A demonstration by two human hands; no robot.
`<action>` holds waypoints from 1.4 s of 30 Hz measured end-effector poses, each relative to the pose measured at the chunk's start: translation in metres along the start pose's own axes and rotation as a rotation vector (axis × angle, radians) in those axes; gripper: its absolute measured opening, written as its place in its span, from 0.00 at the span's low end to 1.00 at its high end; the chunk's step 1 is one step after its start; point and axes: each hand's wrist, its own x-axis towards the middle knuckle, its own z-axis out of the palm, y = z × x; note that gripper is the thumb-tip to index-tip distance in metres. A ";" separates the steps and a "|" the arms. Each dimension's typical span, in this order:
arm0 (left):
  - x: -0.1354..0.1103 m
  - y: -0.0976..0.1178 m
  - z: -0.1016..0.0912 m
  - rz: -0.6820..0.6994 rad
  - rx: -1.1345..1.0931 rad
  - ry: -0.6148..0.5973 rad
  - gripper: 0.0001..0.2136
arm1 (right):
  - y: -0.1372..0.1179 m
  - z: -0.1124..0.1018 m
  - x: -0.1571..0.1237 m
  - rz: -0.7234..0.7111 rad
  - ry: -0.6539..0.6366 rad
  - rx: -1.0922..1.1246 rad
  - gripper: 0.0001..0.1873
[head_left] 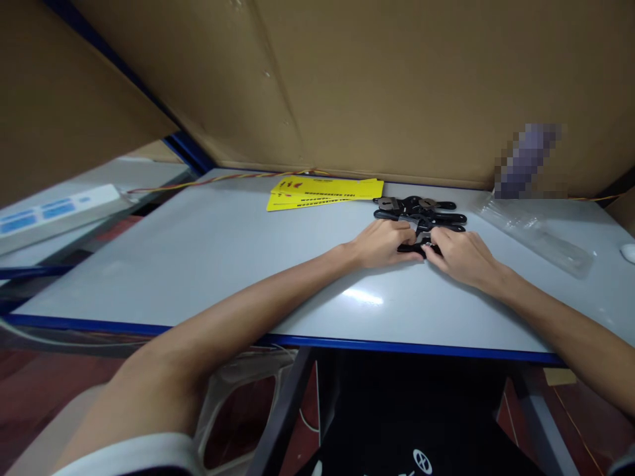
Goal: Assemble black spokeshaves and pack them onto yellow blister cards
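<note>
Both my hands are curled around a black-handled metal hand tool (415,249) on the grey-white table. My left hand (384,242) is closed at its left end, and my right hand (462,256) is closed at its right end. My fingers cover much of the tool, so its exact kind cannot be made out. Directly behind my knuckles lie several similar black-handled tools (414,206) with grey metal parts, piled close together. Fanned out to the left of that pile are yellow printed cards (330,190) reading "WOODWORKING TOOL".
Clear plastic bags (540,235) lie right of the tools, near a blurred-out purple item (528,158). A cardboard wall (347,86) stands behind the table (173,264). Red and yellow wires (223,177) run along the back. At far left sits a white-and-blue box (59,215).
</note>
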 end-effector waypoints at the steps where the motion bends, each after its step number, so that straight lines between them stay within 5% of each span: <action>1: -0.001 0.000 -0.001 0.025 0.018 0.001 0.19 | 0.003 0.000 0.000 -0.035 0.023 0.039 0.16; 5: -0.007 0.002 -0.004 0.128 0.108 -0.008 0.20 | 0.024 -0.014 0.003 -0.076 0.083 0.104 0.15; 11: -0.011 -0.003 -0.014 0.195 0.187 -0.066 0.25 | 0.098 -0.052 -0.018 0.618 0.069 -0.182 0.26; 16: -0.017 -0.016 -0.035 0.159 0.195 -0.102 0.24 | 0.145 -0.047 -0.034 0.774 -0.256 -0.171 0.27; 20: -0.019 -0.019 -0.042 0.081 0.196 -0.200 0.20 | 0.141 -0.046 -0.031 0.798 -0.259 -0.155 0.22; 24: -0.018 -0.014 -0.035 0.083 0.178 -0.239 0.19 | 0.127 -0.053 -0.027 0.704 0.048 -0.179 0.25; 28: -0.015 -0.010 -0.025 0.082 0.244 -0.229 0.20 | 0.092 -0.053 -0.018 0.343 0.334 0.022 0.26; 33: -0.011 -0.003 -0.025 0.063 0.349 -0.220 0.17 | 0.038 -0.042 -0.006 0.072 0.344 0.114 0.21; 42: -0.013 -0.012 -0.016 0.131 0.199 -0.139 0.09 | 0.066 -0.047 -0.011 0.417 0.315 -0.138 0.20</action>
